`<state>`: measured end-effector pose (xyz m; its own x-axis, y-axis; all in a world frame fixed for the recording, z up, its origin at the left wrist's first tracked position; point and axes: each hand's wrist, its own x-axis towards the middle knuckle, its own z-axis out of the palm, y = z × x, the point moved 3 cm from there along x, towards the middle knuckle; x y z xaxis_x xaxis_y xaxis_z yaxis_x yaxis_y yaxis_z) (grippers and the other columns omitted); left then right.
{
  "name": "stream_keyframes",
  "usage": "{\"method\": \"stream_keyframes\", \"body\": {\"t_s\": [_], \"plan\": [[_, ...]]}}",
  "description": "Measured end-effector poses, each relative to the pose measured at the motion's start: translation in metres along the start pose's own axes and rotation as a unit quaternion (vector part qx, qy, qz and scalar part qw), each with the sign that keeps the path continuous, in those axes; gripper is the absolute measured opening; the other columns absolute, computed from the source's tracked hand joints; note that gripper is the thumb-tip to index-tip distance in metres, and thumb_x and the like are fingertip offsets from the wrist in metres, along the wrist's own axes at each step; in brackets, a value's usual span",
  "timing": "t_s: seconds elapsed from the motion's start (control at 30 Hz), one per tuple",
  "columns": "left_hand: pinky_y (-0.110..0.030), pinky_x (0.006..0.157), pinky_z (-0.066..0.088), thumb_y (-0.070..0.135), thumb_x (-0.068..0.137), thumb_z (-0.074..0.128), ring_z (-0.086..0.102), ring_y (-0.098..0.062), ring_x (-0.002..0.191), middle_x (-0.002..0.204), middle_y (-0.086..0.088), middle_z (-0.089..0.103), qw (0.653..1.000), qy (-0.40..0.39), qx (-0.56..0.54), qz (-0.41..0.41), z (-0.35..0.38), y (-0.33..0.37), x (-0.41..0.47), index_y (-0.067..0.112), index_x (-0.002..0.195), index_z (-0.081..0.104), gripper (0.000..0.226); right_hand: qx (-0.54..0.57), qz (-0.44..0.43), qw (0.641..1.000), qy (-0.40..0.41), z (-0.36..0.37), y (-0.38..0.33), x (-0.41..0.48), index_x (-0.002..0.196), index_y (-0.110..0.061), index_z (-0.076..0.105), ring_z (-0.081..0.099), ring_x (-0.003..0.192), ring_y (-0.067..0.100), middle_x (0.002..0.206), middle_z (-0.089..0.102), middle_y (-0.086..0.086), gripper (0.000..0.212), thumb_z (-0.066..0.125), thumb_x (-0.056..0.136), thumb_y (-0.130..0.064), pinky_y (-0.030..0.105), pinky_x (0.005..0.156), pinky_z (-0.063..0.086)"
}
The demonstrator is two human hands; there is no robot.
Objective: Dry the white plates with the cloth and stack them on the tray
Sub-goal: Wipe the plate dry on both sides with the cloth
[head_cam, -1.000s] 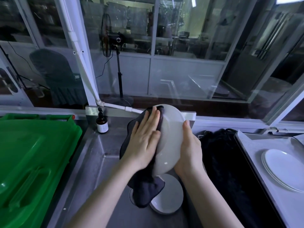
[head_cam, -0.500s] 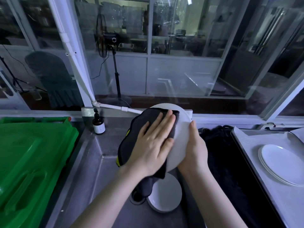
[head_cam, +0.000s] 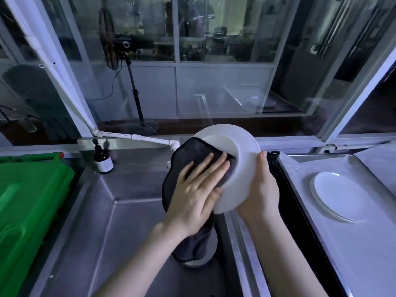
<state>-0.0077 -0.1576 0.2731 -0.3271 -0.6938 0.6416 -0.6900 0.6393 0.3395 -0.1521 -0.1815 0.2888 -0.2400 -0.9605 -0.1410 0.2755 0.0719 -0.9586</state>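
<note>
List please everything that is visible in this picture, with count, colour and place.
held plate: 1, white, tilted over the sink
cloth: 1, dark grey, pressed on held plate
sink: 1, steel, centre
plate in sink: 1, white, under the cloth
stacked plates: several, white, on tray
tray: 1, grey, right
bottle: 1, brown, sink's back edge
bin: 1, green, left
pipe: 1, white, behind sink
left hand: flat on cloth
right hand: holds plate's edge

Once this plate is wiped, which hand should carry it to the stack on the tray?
The right hand. It already grips the plate by its edge, on the side nearest the tray and its stacked plates. The left hand is flat on the cloth, farther away.
</note>
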Motion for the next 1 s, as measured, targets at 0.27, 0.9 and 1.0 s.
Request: {"method": "stream_keyframes", "body": {"t_s": [0.27,0.9,1.0], "plan": [[-0.004,0.098,0.029,0.007,0.103,0.044,0.05,0.014,0.118,0.122,0.016,0.065,0.936,0.173,-0.181,-0.247,0.031,0.008,0.035,0.008,0.119,0.067,0.028,0.0,-0.003,1.0,0.02,-0.049,-0.007,0.003,0.06,-0.012,0.057,0.053,0.057,0.016,0.064,0.056,0.0,0.06,0.06,0.082,-0.067,0.026,0.057,0.042],[-0.036,0.08,0.058,0.056,0.067,0.078,0.073,-0.025,0.085,0.096,-0.01,0.076,0.672,-0.098,-0.511,-0.527,0.082,0.024,0.082,0.011,0.109,0.071,0.061,-0.63,-0.472,0.607,-0.109,-0.107,-0.032,-0.022,0.133,-0.01,0.064,0.066,0.118,0.022,0.133,0.066,0.0,0.043,0.073,0.091,-0.015,0.035,0.081,0.061],[-0.03,0.063,0.055,0.022,0.083,0.072,0.071,-0.023,0.064,0.075,-0.01,0.075,0.673,-0.074,-0.503,-0.538,0.098,0.027,0.079,0.008,0.088,0.073,0.014,-0.646,-0.425,0.617,-0.146,-0.124,-0.035,-0.023,0.137,-0.015,0.061,0.06,0.127,0.019,0.14,0.06,-0.005,0.043,0.07,0.095,-0.024,0.037,0.094,0.057]]}}
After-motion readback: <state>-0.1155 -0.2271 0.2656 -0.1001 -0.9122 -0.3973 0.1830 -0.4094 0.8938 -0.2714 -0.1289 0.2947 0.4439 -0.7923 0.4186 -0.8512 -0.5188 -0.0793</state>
